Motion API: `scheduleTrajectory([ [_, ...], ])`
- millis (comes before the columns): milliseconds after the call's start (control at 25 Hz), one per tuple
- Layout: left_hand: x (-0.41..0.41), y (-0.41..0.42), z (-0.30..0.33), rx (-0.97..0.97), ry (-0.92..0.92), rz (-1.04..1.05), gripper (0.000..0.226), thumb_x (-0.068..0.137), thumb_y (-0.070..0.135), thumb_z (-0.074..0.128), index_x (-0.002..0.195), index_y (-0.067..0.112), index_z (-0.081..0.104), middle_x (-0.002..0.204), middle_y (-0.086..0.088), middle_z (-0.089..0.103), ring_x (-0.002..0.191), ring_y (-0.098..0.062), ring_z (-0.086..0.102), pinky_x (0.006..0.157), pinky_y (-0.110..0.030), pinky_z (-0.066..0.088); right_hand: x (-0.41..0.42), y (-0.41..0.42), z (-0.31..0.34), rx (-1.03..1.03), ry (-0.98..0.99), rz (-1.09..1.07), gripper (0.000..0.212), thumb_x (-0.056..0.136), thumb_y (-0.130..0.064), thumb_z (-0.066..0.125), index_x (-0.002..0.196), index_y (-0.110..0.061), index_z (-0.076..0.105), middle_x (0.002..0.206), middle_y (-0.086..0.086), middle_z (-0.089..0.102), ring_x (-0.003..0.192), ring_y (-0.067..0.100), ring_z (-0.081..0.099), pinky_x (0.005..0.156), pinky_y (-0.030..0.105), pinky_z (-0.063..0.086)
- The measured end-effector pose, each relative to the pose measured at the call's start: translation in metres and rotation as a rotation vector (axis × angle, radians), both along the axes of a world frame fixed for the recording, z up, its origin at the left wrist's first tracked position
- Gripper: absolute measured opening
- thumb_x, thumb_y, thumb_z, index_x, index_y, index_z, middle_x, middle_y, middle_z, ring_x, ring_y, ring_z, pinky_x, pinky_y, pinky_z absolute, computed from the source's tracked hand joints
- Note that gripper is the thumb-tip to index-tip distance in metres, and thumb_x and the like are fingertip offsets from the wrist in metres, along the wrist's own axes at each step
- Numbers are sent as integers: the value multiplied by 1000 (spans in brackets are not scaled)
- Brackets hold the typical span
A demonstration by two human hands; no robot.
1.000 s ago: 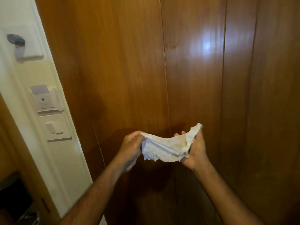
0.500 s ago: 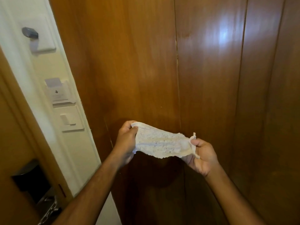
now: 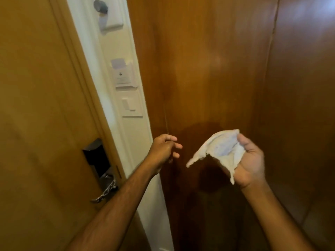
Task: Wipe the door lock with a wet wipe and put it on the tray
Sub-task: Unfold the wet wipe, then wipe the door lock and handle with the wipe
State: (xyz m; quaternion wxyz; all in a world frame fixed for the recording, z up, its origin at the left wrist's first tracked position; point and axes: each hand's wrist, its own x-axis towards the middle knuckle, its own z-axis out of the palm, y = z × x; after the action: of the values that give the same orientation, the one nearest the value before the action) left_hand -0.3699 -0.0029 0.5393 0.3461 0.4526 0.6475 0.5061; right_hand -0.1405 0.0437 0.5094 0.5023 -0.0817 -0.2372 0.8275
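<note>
A white wet wipe (image 3: 220, 152) hangs crumpled from my right hand (image 3: 251, 163), which grips it at lower right in front of the dark wood panelling. My left hand (image 3: 164, 148) is free, fingers loosely apart, a short way left of the wipe. The door lock (image 3: 97, 158) is a black plate on the light wooden door at lower left, with a metal lever handle (image 3: 104, 193) below it. My left forearm crosses just right of the lock. No tray is in view.
A white wall strip between door and panelling carries a key-card holder (image 3: 123, 75), a light switch (image 3: 131, 105) and a small dark fixture (image 3: 100, 6) on a plate above. Dark wood panels (image 3: 217, 60) fill the right side.
My left hand has let go of the wipe, which both hands were stretching. The view has swung left, bringing the door and its lock into sight.
</note>
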Motion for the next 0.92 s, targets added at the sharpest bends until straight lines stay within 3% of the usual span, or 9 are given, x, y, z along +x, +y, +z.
scheduleTrajectory([
  [120,-41,-48,-31,135,405,222,16,100,14,49,102,20,64,91,-2,72,73,-15,69,64,-32,55,-15,-4,-5,170,-15,100,60,74,-39,58,127,-11,68,127,18,68,116,38,66,95,55,51],
  [200,-77,-89,-59,170,834,420,22,96,14,50,110,11,66,92,-5,70,80,-22,66,69,-36,55,-32,-11,-24,228,-98,233,52,69,-16,63,119,-9,72,124,19,70,115,39,66,91,54,55],
  [280,-111,-127,-82,155,1121,568,33,89,11,52,116,-2,66,103,-20,71,92,-36,68,75,-46,58,-57,-25,-42,329,-344,302,47,74,11,61,113,-12,74,112,10,77,105,30,72,78,39,61],
  [360,-141,-154,-95,48,1366,706,47,86,11,54,126,-12,61,125,-34,64,117,-50,62,98,-59,51,-94,-46,-52,697,-701,274,55,77,14,63,116,-25,67,109,-11,77,103,10,72,84,26,58],
  [440,-166,-173,-102,-32,1559,802,58,87,14,54,137,-15,52,144,-39,50,137,-53,46,114,-64,32,-132,-63,-68,1128,-1023,267,59,85,4,62,126,-37,59,129,-23,62,119,3,60,106,27,46],
  [600,-210,-198,-107,-198,1792,1036,70,91,18,52,151,-14,34,160,-37,19,153,-51,14,121,-67,5,-199,-84,-114,1641,-1340,330,63,95,-6,54,151,-29,39,155,-3,38,141,16,33,108,15,20],
  [720,-238,-210,-107,-194,1849,1153,74,94,24,49,155,-12,26,164,-33,10,156,-46,-5,120,-67,-6,-251,-95,-134,1702,-1427,405,48,100,-6,49,147,-9,44,152,16,42,139,28,40,110,29,30],
  [800,-243,-211,-106,-167,1874,1170,73,95,28,49,153,-12,31,162,-33,16,153,-48,8,117,-71,8,-280,-100,-135,1664,-1315,202,34,94,-6,59,128,-4,61,130,20,61,120,31,57,99,38,44],
  [920,-243,-206,-106,-126,1862,1197,72,96,32,47,151,-13,35,158,-34,21,145,-50,24,107,-75,23,-321,-111,-146,1245,-1169,-43,41,75,-8,84,107,-14,58,98,18,73,93,37,71,78,45,61],
])
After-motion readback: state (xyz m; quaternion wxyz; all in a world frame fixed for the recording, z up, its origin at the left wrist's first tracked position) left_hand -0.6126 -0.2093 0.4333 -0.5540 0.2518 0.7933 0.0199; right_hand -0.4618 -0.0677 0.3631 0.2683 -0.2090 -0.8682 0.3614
